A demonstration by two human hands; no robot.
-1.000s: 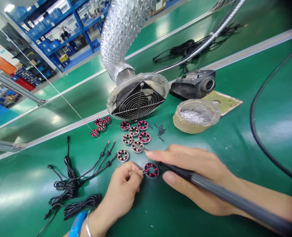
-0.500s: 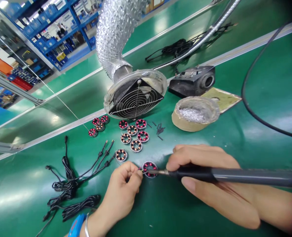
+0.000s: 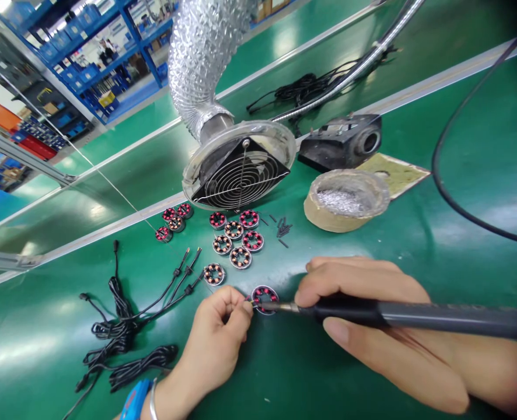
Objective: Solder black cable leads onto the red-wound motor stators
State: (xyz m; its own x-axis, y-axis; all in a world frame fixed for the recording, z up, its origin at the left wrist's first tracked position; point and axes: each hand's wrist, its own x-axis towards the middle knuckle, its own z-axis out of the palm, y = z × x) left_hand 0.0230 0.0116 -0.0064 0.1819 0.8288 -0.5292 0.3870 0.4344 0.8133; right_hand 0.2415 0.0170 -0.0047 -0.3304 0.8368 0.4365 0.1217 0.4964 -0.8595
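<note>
Here's the left hand (image 3: 219, 338), its grip pinched shut, thumb against finger, on the thin wires (image 3: 252, 303) at the near ring's left edge. And there's the near ring (image 3: 271, 293), red windings showing, on the green counter (image 3: 311, 373) just beyond those fingertips! In from the right comes the soldering iron (image 3: 416, 315), the right hand's (image 3: 372, 280) grip closed round its dark handle, fingers above, thumb below. Its metal tip lies across the ring towards the wires; whether they touch, I can't tell. Behind, a cluster of wound rings (image 3: 240, 258) sits below the fan grille (image 3: 241, 181), black cables (image 3: 127, 326) sprawl left, and the tan bowl (image 3: 324, 220) holds silvery shavings on the right.
</note>
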